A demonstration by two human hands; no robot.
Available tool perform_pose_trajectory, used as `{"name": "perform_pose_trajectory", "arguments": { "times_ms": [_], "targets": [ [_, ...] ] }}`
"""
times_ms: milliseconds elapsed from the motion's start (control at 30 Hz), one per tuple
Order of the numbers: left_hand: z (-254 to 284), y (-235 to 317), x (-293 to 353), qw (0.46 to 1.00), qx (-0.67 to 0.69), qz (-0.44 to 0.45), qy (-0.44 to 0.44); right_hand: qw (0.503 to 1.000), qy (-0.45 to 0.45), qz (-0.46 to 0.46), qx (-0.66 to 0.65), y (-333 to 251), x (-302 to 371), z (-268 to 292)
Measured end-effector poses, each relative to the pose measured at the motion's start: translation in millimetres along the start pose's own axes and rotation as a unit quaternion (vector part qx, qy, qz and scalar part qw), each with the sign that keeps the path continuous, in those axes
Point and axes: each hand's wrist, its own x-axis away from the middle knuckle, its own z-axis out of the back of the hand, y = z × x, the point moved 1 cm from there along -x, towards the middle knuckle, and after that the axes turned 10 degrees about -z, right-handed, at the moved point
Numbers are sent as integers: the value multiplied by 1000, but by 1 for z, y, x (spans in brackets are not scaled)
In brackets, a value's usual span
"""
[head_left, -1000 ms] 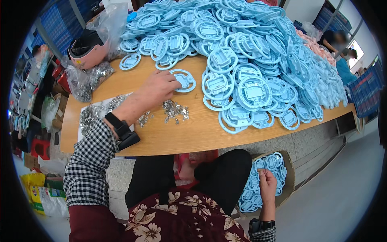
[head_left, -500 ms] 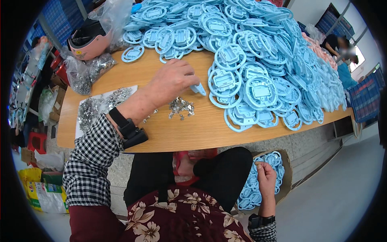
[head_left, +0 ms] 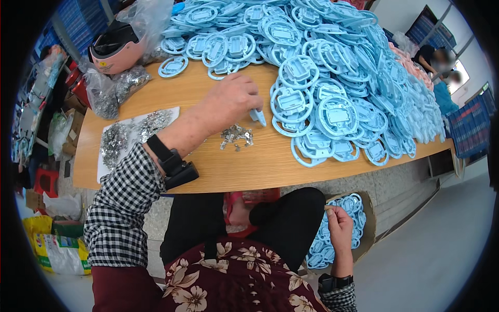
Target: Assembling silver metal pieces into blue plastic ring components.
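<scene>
Over the wooden table, my left hand [head_left: 231, 101] is closed on a light blue plastic part [head_left: 258, 117]. The part is tilted nearly edge-on, and the hand hides most of it. Small silver metal pieces [head_left: 237, 136] lie loose on the table just below that hand. Low on the right, my right hand [head_left: 340, 228] is closed in a pinch above a cardboard box. What its fingertips hold is too small to make out. Blue ring-shaped plastic parts [head_left: 338, 117] are heaped to the right of my left hand.
The cardboard box [head_left: 370, 221] holds more blue ring parts. A white sheet [head_left: 106, 169] on the table bears more metal pieces. Behind it stand plastic bags of metal pieces [head_left: 101, 96] and a pink helmet [head_left: 122, 56]. Another person [head_left: 429, 56] is at the far right.
My left hand has shifted slightly right, still holding the blue part. My right hand has moved a little left and up, its pinch unchanged.
</scene>
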Motion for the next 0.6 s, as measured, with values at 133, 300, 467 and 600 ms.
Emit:
{"name": "perform_pose_trajectory", "arguments": {
  "times_ms": [133, 300, 467, 600],
  "targets": [
    [17, 0, 12, 999, 9, 29, -14, 999, -10, -21, -31, -4, 7, 5],
    [42, 1, 30, 990, 53, 122, 38, 994, -54, 66, -69, -26, 14, -8],
    [66, 35, 29, 870, 269, 407, 70, 989, -116, 94, 9, -80, 14, -30],
    [55, 61, 43, 769, 465, 425, 112, 982, -137, 126, -18, -112, 1, -66]
  ]
}}
